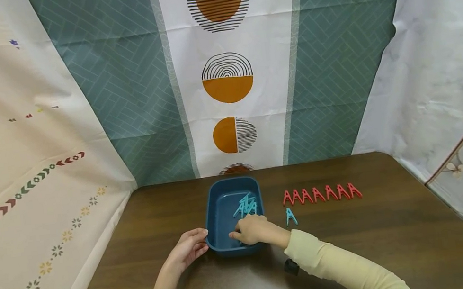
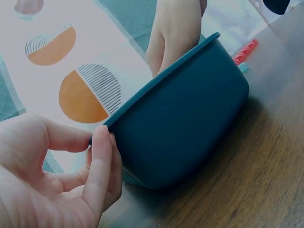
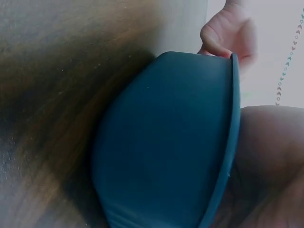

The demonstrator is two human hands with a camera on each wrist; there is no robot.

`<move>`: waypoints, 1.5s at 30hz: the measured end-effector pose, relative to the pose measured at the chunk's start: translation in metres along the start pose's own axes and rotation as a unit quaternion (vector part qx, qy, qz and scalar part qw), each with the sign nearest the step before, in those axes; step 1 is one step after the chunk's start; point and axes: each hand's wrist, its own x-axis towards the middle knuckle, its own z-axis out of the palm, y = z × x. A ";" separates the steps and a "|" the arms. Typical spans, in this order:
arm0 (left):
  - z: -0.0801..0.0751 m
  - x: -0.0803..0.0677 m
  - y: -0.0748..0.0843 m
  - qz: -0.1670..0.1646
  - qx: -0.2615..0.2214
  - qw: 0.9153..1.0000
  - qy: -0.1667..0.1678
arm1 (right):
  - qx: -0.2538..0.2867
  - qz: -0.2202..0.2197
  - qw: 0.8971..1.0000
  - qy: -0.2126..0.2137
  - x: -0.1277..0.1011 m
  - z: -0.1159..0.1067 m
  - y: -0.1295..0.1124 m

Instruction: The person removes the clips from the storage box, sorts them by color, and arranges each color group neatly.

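Note:
A dark blue plastic bin stands on the table. My left hand pinches its rim at the near left corner, thumb and fingers on either side in the left wrist view. My right hand reaches down over the near right wall into the bin, its fingertips low inside. The bin's wall hides those fingertips in both wrist views, and I cannot tell whether they hold anything. Just beyond that hand, several light blue A-shaped plastic pieces lie in a loose pile on the bin's floor.
Right of the bin, several red A-shaped pieces stand side by side in a row on the brown wooden table. One light blue A-shaped piece lies below the row's left end. Patterned cloth hangs behind the table's far edge.

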 end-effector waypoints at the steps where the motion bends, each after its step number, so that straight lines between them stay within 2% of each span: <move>1: 0.000 0.000 0.000 0.000 0.000 1.000 -0.001 | -0.002 0.003 1.000 -0.001 0.000 0.001 0.000; 5: 0.001 0.000 0.000 0.000 0.001 1.000 -0.002 | -0.008 0.003 1.000 0.004 0.001 0.003 -0.001; 13: 0.000 0.001 -0.001 0.003 0.001 1.000 0.000 | -0.006 -0.034 0.998 0.044 0.002 0.008 0.005; 18: 0.000 0.000 -0.002 0.004 -0.003 1.000 -0.004 | 0.010 -0.058 0.995 0.079 0.004 0.010 0.011; 23: 0.000 0.000 -0.002 0.005 -0.006 1.000 -0.006 | 0.044 -0.085 0.987 0.131 0.002 0.010 0.018; 28: 0.000 0.000 -0.002 0.002 -0.008 1.000 -0.008 | 0.105 -0.082 0.975 0.179 0.000 0.007 0.025; 34: -0.001 0.000 -0.003 0.005 -0.006 1.000 -0.006 | 0.175 -0.066 0.955 0.231 -0.002 0.004 0.030; 37: -0.002 0.000 -0.003 0.005 -0.006 1.000 -0.008 | 0.209 -0.055 0.941 0.260 -0.004 0.004 0.033; 41: -0.002 0.001 -0.003 0.004 -0.007 1.000 -0.009 | 0.256 -0.028 0.918 0.302 -0.009 0.002 0.038; 45: -0.001 0.000 -0.003 0.005 -0.009 1.000 -0.007 | 0.281 -0.003 0.903 0.326 -0.014 -0.001 0.044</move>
